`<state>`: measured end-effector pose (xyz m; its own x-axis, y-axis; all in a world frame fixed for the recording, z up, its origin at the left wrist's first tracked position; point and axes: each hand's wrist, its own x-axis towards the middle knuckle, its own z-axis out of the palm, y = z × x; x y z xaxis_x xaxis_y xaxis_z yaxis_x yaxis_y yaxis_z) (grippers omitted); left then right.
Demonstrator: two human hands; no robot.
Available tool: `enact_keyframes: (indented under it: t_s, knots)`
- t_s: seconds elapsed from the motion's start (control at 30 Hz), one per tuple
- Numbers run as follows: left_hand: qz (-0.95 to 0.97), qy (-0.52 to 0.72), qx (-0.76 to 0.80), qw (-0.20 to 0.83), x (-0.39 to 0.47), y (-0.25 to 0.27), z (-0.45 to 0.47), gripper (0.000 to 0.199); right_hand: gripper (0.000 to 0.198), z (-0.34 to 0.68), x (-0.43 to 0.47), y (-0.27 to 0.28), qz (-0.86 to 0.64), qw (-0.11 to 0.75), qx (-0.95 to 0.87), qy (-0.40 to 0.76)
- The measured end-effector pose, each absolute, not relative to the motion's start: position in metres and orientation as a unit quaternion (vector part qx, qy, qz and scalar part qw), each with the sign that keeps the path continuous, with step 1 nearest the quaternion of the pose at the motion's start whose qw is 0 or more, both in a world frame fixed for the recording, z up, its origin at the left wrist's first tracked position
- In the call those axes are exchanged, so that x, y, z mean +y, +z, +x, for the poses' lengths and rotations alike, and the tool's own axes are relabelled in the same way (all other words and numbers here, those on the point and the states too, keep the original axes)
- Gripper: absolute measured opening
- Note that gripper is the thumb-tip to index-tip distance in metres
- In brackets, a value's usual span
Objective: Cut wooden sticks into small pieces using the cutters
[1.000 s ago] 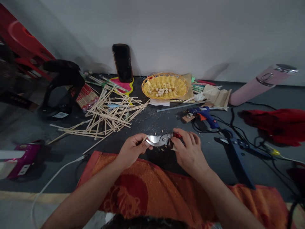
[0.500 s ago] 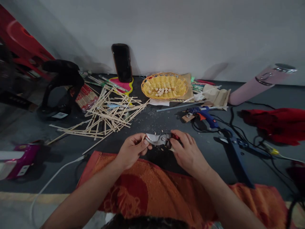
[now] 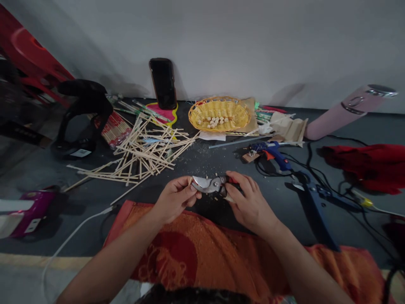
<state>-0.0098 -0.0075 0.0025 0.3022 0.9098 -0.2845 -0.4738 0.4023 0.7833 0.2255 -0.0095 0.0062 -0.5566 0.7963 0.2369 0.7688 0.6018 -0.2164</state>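
Wrapped round the red handle of the pruning shears (image 3: pixel 210 184) is my right hand (image 3: pixel 248 196), and the metal blades point left. My left hand (image 3: pixel 181 195) is closed in a pinch at the blade tip. Between its thumb and fingers a short piece of pale wooden stick (image 3: pixel 190 180) shows; most of it is hidden by the fingers. Small cut bits of wood lie on the dark table just behind and under the shears. Beyond my left hand spreads a loose pile of wooden sticks (image 3: pixel 142 154).
A yellow wicker basket (image 3: pixel 202 110) holding small wood pieces stands at the back. Right of it are a blue glue gun (image 3: pixel 274 154) with cables and a leaning pink flask (image 3: pixel 338 113). A phone (image 3: pixel 163 83) leans on the wall; an orange towel (image 3: pixel 221 253) lies in front.
The shears' blade has shifted slightly left against the stick in my left hand. Both hands otherwise stay nearly in place, and the view has moved a little.
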Motion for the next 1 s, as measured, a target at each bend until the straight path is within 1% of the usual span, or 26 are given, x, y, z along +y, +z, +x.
enact_keyframes:
  t_s: [0.4, 0.67, 1.0]
  knots:
    - [0.309, 0.453, 0.346, 0.762, -0.0069, 0.002, -0.0132, 0.018, 0.038, 0.226, -0.0099, 0.005, -0.436, 0.16, -0.882, 0.082]
    - [0.323, 0.445, 0.339, 0.764, -0.007, 0.001, -0.0143, 0.017, 0.033, 0.2266, -0.0091, 0.0066, -0.431, 0.163, -0.883, 0.092]
    - [0.363, 0.44, 0.353, 0.742, -0.0049, -0.0015, -0.016, 0.014, 0.035, 0.228, -0.0096, 0.0102, -0.447, 0.135, -0.883, 0.049]
